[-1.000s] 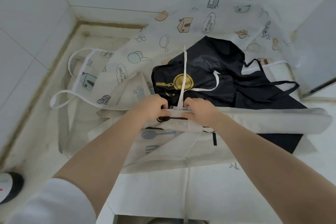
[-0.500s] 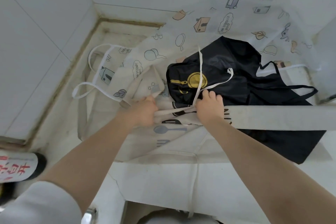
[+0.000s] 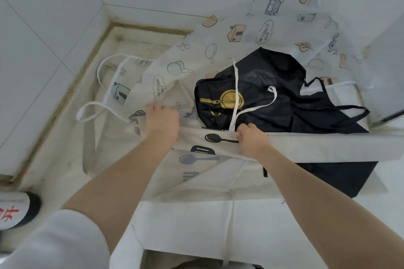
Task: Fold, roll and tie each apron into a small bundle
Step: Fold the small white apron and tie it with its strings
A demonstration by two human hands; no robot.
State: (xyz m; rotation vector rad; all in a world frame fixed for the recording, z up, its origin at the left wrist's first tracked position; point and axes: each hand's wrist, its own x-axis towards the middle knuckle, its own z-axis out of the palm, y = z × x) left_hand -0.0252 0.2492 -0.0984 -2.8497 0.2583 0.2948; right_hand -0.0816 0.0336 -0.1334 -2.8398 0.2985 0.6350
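Head view: cream cotton apron with spoon print lies folded into a band over a black apron.
Left hand: has slid outward, gripping the fold's end.
Right hand: pinches the fold beside the white tie strap.
Meaning: fold being stretched flat; rolling comes next.
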